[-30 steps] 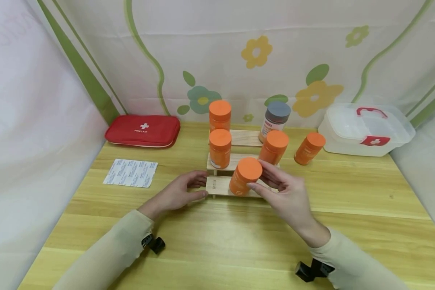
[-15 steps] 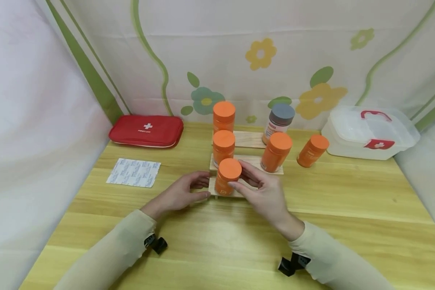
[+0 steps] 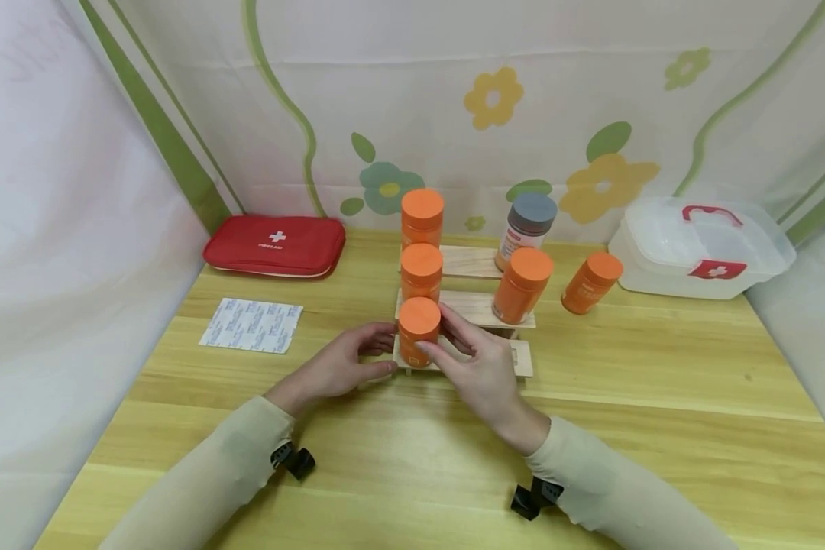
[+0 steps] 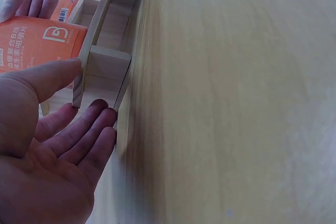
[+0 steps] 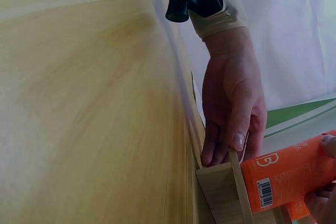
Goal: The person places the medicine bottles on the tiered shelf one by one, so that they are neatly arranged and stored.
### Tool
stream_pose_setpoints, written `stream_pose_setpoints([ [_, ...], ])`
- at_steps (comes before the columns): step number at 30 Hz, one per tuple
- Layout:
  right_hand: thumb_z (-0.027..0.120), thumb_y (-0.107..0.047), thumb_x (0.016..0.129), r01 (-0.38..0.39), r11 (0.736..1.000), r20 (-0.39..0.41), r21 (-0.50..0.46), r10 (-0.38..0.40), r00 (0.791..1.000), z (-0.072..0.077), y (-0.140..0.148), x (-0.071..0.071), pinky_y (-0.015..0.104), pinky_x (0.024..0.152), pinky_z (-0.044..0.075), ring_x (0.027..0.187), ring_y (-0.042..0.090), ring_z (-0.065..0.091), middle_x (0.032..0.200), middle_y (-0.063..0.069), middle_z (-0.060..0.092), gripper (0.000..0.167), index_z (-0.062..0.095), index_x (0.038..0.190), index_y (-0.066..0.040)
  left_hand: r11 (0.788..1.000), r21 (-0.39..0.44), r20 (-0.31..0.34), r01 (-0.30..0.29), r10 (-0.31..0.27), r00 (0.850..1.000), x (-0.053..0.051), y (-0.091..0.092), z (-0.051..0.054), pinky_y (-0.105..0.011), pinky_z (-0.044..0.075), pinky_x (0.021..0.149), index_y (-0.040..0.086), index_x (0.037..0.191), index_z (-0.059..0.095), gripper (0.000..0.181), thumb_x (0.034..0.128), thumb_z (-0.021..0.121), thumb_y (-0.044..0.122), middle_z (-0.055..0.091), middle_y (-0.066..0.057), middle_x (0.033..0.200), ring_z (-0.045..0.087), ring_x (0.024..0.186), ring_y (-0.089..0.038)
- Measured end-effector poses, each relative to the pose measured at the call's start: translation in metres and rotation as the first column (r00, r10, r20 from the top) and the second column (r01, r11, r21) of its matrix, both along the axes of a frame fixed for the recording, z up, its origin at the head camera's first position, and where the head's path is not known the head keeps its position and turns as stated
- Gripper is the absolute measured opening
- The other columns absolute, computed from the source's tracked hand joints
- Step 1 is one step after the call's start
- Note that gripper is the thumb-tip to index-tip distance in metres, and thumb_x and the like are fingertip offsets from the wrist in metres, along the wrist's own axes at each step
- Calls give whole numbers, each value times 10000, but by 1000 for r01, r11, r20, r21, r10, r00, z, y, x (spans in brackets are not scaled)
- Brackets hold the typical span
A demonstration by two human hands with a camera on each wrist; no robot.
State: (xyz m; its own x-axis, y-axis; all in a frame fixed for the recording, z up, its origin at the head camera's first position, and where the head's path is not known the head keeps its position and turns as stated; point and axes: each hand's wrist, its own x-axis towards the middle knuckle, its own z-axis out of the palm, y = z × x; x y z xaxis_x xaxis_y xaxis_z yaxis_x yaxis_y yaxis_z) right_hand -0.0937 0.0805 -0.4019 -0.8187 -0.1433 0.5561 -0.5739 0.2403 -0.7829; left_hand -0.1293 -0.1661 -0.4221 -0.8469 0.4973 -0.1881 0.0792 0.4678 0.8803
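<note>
My right hand [image 3: 480, 374] grips an orange pill bottle [image 3: 419, 336] between thumb and fingers, upright at the left end of the lowest step of a three-tier wooden rack [image 3: 477, 305]. At that step's left end my left hand [image 3: 340, 363] holds the rack, its thumb at the front corner and fingers at the side. In the left wrist view the thumb [image 4: 65, 72] touches the step's edge. Behind stand two more orange bottles, one on the middle step [image 3: 422, 267] and one on the top step [image 3: 422, 214]. The held bottle's label and barcode show in the right wrist view.
On the rack's right side stand an orange bottle [image 3: 522, 286] and a grey-capped bottle [image 3: 525, 229]. Another orange bottle [image 3: 591, 283] is on the table, beside a clear first-aid box [image 3: 701, 252]. A red first-aid pouch [image 3: 275, 246] and a white printed sheet [image 3: 250, 326] lie left.
My right hand has moved the orange pill bottle leftward along the lowest step to its left end, uprighting it from a slight tilt. The left hand has stayed at the rack.
</note>
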Motion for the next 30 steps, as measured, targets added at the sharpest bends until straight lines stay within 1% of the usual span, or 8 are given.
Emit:
stream_pose_setpoints([
  [5, 865, 52, 862, -24, 1000, 12, 1, 24, 1000, -3, 0, 1, 456, 927, 646, 1210, 381, 736, 1406, 258, 678, 629, 627, 1444, 78, 1000, -3, -8, 3, -3, 1000, 0, 0, 0, -529, 497, 1219, 73, 1579, 507, 622, 1026, 758, 205, 668, -111, 1465, 635, 1372, -316],
  [9, 842, 79, 875, -41, 999, 23, 9, 40, 999, -8, 2, 1, 483, 903, 647, 1204, 397, 732, 1411, 268, 665, 610, 620, 1443, 89, 1000, -6, -3, 0, 0, 1000, 1, 0, 0, -530, 496, 1219, 78, 1578, 510, 618, 1027, 758, 209, 666, -107, 1468, 634, 1373, -312],
  [16, 850, 47, 882, -32, 998, -2, 48, 32, 999, -10, 2, -1, 442, 915, 653, 1190, 388, 747, 1396, 255, 682, 607, 627, 1447, 72, 1000, -1, -5, -1, 1, 1000, 0, 0, 0, -534, 492, 1223, 68, 1583, 501, 626, 1027, 757, 202, 666, -114, 1472, 632, 1379, -322],
  [24, 865, 44, 868, -28, 997, 14, 66, 27, 1000, -9, 7, 0, 398, 941, 644, 1203, 386, 741, 1412, 257, 671, 641, 615, 1457, 77, 1000, 6, -3, 3, -3, 1000, -1, 1, 0, -533, 491, 1224, 67, 1582, 501, 627, 1027, 758, 206, 664, -115, 1473, 631, 1381, -321],
  [30, 858, 113, 837, -41, 999, 22, 20, 41, 999, -4, 16, 4, 449, 925, 638, 1197, 420, 734, 1392, 296, 676, 619, 633, 1414, 117, 1000, 14, -6, 1, -1, 1000, 0, -1, 0, -540, 482, 1231, 53, 1573, 506, 625, 1022, 762, 199, 662, -122, 1476, 627, 1382, -330],
])
